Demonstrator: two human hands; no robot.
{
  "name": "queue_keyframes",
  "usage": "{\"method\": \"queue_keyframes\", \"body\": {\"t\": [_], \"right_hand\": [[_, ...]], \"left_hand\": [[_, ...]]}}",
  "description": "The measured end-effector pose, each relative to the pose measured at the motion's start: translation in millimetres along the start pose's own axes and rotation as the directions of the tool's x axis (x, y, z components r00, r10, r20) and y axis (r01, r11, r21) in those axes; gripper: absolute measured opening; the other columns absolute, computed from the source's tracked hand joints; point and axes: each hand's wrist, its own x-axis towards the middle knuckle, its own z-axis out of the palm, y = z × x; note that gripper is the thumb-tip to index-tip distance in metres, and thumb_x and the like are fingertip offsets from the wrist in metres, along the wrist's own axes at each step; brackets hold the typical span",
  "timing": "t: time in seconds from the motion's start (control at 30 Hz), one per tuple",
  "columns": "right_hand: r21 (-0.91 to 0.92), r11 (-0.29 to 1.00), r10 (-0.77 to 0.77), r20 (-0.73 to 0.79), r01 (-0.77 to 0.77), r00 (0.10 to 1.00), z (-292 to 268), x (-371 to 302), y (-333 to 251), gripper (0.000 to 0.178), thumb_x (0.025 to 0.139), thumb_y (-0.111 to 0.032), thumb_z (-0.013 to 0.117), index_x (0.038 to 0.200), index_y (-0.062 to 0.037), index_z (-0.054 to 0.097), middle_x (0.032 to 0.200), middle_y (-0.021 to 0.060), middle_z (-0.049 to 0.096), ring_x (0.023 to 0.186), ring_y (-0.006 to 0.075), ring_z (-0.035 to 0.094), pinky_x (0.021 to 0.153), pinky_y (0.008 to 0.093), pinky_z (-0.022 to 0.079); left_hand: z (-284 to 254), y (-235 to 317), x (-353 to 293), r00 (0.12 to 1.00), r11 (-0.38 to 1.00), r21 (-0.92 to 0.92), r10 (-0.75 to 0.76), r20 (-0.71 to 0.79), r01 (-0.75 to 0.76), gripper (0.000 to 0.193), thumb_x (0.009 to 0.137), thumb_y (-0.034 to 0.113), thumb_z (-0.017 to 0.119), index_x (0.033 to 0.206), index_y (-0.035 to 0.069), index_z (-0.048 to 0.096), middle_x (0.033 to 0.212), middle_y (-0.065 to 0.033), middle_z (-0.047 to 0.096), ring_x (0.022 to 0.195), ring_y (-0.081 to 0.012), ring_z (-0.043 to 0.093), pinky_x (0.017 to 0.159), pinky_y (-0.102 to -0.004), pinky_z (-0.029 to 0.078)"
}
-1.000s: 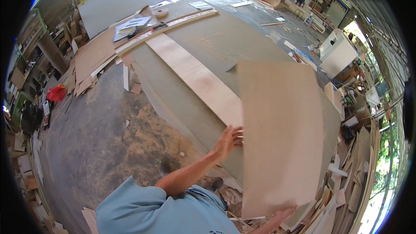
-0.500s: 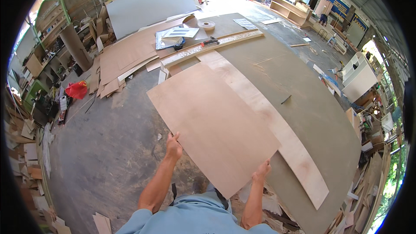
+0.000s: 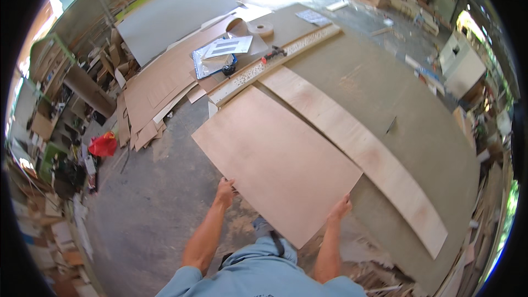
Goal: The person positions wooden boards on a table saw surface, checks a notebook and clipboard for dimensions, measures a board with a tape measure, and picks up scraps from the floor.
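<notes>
Between my left fingers (image 3: 229, 185) and right fingers (image 3: 345, 203), both clasping its edges, a plywood sheet (image 3: 275, 165), beyond them, a long pale board (image 3: 357, 142) on the counter (image 3: 366, 91)

I hold a thin, flat rectangular wood panel (image 3: 275, 165), pinkish-tan, smooth, broad face up. It sits skewed, one corner pointing down toward me, left part out past the edge of the worktable (image 3: 368, 93). Its right edge runs just beside the long pale board (image 3: 357, 143). Can't tell whether the underside touches the worktable.
</notes>
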Motion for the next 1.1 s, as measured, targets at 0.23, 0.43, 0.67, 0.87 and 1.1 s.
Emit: {"method": "queue_keyframes", "body": {"t": [0.23, 0.43, 0.67, 0.87, 1.1], "right_hand": [[-0.741, 0.662, -0.114, 0.049, 0.112, 0.992, 12.3, -34.9, -41.2, 0.044, 0.098, -0.028, 0.045, 0.092, 0.0109, 0.063, 0.089, 0.0293, 0.065, 0.086, 0.0440, 0.063, 0.075, 0.0494, 0.048], [-0.741, 0.663, -0.108, 0.051, 0.110, 0.993, -6.5, -20.2, -8.4, 0.042, 0.095, -0.030, 0.052, 0.089, 0.0100, 0.065, 0.075, 0.0211, 0.066, 0.075, 0.0324, 0.063, 0.071, 0.0431, 0.047], [-0.102, 0.995, -0.023, -0.036, 0.019, 0.999, -15.9, -108.1, 14.4, 0.034, 0.088, -0.009, 0.060, 0.116, 0.0092, 0.061, 0.094, 0.0073, 0.070, 0.075, 0.0094, 0.057, 0.070, 0.0293, 0.047], [-0.387, 0.921, -0.041, -0.006, 0.035, 0.999, -6.4, -119.3, -3.1, 0.053, 0.083, 0.001, 0.057, 0.134, 0.0086, 0.047, 0.107, 0.0117, 0.069, 0.085, 0.0103, 0.059, 0.075, 0.0233, 0.046], [-0.405, 0.900, -0.161, 0.038, 0.163, 0.986, -10.3, -107.6, 6.6, 0.053, 0.083, -0.002, 0.057, 0.134, 0.0075, 0.047, 0.108, 0.0212, 0.067, 0.096, 0.0238, 0.064, 0.081, 0.0337, 0.048]], "left_hand": [[-19.3, 4.3, 31.6, 0.999, 0.984, 0.175, 0.040, 0.006, -0.041, 0.030, 0.093, 0.004, 0.053, 0.119, 0.006, 0.038, 0.111, -0.0126, 0.057, 0.092, -0.0237, 0.062, 0.071, -0.0408, 0.053], [-6.5, 15.2, 31.2, 0.998, 0.996, 0.072, 0.054, 0.022, -0.055, 0.033, 0.091, 0.001, 0.056, 0.118, 0.006, 0.038, 0.104, -0.0111, 0.059, 0.084, -0.0211, 0.062, 0.063, -0.0374, 0.053], [1.8, -0.3, 61.0, 1.000, 0.997, 0.070, 0.013, 0.017, -0.014, 0.035, 0.089, 0.001, 0.058, 0.118, 0.004, 0.039, 0.102, -0.0104, 0.059, 0.080, -0.0196, 0.060, 0.059, -0.0337, 0.051], [-1.8, 3.1, 72.4, 0.999, 0.986, 0.162, -0.037, 0.040, 0.030, 0.035, 0.089, -0.001, 0.055, 0.119, 0.006, 0.038, 0.107, -0.0118, 0.058, 0.086, -0.0236, 0.062, 0.062, -0.0381, 0.052], [18.5, 20.9, 63.9, 0.993, 0.981, 0.170, -0.101, 0.065, 0.089, 0.040, 0.089, -0.001, 0.054, 0.122, 0.009, 0.035, 0.108, -0.0114, 0.056, 0.086, -0.0228, 0.061, 0.062, -0.0392, 0.050]]}}
